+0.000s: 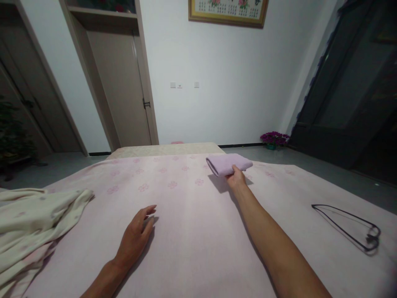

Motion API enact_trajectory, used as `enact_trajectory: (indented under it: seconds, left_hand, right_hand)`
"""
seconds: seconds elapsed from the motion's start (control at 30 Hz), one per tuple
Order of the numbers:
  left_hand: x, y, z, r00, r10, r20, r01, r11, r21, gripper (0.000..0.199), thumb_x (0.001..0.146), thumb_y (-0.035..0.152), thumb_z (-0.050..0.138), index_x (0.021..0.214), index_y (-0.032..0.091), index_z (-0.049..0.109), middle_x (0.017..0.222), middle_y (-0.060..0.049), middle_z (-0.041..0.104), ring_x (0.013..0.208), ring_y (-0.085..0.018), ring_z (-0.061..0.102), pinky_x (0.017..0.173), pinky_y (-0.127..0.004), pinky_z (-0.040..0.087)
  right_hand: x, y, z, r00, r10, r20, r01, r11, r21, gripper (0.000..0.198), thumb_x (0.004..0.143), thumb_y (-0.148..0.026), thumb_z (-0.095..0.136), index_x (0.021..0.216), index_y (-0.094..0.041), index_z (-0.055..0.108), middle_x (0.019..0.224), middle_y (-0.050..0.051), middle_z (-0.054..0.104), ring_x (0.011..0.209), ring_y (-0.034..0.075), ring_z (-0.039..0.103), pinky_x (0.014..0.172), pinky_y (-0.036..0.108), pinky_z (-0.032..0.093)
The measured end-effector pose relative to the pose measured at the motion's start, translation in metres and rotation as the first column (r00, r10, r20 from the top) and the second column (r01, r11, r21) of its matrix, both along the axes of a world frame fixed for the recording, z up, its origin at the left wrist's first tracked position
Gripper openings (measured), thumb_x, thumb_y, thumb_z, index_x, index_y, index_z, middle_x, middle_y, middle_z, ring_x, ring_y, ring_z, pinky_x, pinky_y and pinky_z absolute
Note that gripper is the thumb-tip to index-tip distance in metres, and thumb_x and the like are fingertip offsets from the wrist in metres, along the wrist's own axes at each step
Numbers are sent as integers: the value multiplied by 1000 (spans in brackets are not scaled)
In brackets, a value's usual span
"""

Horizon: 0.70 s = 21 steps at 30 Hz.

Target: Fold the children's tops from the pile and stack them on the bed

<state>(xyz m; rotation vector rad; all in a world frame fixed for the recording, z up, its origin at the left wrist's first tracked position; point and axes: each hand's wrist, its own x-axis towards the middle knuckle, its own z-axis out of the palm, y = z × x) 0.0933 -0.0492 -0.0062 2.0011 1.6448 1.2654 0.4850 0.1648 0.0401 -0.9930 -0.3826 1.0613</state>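
A folded lilac towel (228, 163) is gripped at its near edge by my right hand (237, 178), the thumb on top. It is held just above the far part of the pale pink flowered sheet (186, 223) and casts a shadow there. My left hand (136, 229) is over the sheet nearer to me, fingers loosely stretched and thumb apart, with nothing in it.
Crumpled cream cloth (40, 219) lies at the left edge. A black wire hanger (347, 223) rests on the sheet at the right. Behind the sheet stands a cream-covered surface (167, 150). Purple flowers in a green pot (273, 140) stand on the floor by the wall.
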Motion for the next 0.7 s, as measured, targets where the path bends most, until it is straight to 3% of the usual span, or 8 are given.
enact_trajectory:
  seconds: [0.13, 0.27, 0.53, 0.6, 0.7]
  left_hand:
    - [0, 1, 0, 1000, 5, -4, -5, 1000, -15, 36, 92, 38, 51, 126, 24, 59, 122, -8, 68, 109, -25, 67, 95, -43, 54]
    - [0, 1, 0, 1000, -4, -4, 4, 1000, -29, 37, 93, 38, 51, 126, 24, 58, 122, -9, 68, 109, -25, 67, 95, -43, 55]
    - [-3, 4, -6, 1000, -15, 4, 16, 999, -47, 38, 93, 37, 50, 129, 24, 56, 121, -8, 68, 111, -24, 66, 95, -41, 55]
    - [-3, 5, -8, 1000, -16, 5, 16, 999, -50, 39, 93, 38, 50, 129, 24, 56, 121, -8, 68, 111, -24, 66, 95, -41, 54]
    - [-4, 5, -10, 1000, -20, 1, 20, 998, -55, 39, 93, 38, 50, 129, 24, 56, 121, -8, 68, 111, -24, 66, 96, -40, 54]
  right_hand:
    - [-6, 6, -17, 998, 62, -19, -64, 991, -121, 46, 82, -14, 55, 127, -25, 48, 109, 8, 69, 90, 20, 70, 78, 45, 61]
    - [-10, 6, -31, 997, 72, -7, -72, 980, -188, 51, 77, -8, 57, 125, -21, 45, 108, 8, 67, 86, 19, 70, 74, 43, 62]
    - [-13, 8, -23, 991, 108, 73, -96, 983, -156, 54, 81, -5, 56, 126, -30, 43, 106, -1, 67, 83, 12, 68, 76, 31, 61]
    - [-13, 4, -24, 979, 167, 114, -141, 969, -202, 45, 86, -8, 57, 126, -26, 47, 106, 2, 67, 85, 14, 68, 76, 33, 61]
    - [-11, -8, -26, 935, 282, 215, -220, 937, -273, 32, 96, -27, 60, 127, -18, 55, 119, 8, 63, 99, 20, 65, 84, 40, 58]
